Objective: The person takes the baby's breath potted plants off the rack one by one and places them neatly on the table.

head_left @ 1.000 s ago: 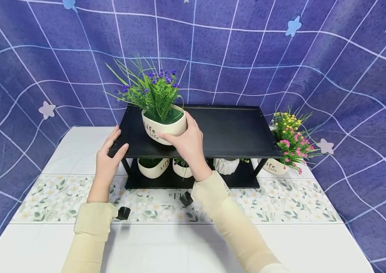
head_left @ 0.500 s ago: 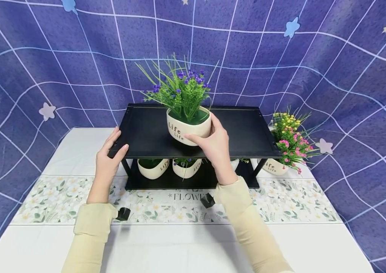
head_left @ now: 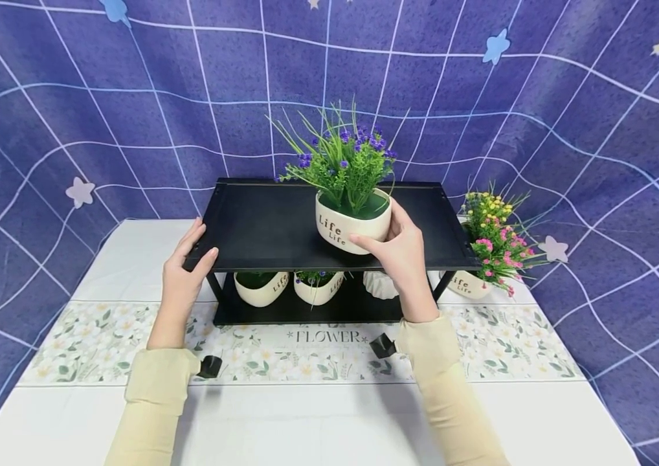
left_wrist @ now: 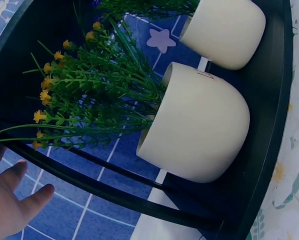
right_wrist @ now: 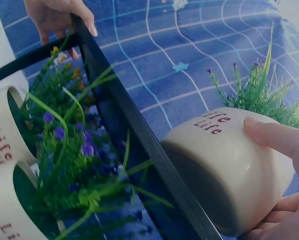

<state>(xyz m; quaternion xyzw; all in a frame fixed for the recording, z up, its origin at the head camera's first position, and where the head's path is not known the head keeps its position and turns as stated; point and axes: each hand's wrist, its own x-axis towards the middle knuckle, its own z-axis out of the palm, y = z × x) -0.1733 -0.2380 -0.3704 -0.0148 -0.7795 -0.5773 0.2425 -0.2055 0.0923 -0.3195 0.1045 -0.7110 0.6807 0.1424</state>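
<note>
My right hand [head_left: 401, 249] grips a cream pot [head_left: 353, 223] lettered "Life", thumb on its front and fingers round its right side. Green grass and small purple flowers [head_left: 358, 152] fill it. The pot is over the right half of the top board of a black two-tier shelf [head_left: 265, 220]; whether its base touches the board I cannot tell. In the right wrist view the same pot [right_wrist: 234, 170] looks tilted, its underside in shadow. My left hand [head_left: 185, 272] rests on the board's left end, fingers extended; its fingertips also show in the left wrist view.
On the lower tier stand a cream pot [left_wrist: 204, 130] with yellow flowers, another cream pot [head_left: 319, 290] and a white ribbed pot [head_left: 380, 285]. Right of the shelf is a pot [head_left: 469, 285] with pink and yellow flowers. A floral runner [head_left: 271, 359] crosses the white table.
My right hand has carried the purple-flowered pot rightward along the top board, from its left part to right of the middle. My left hand has stayed at the left end.
</note>
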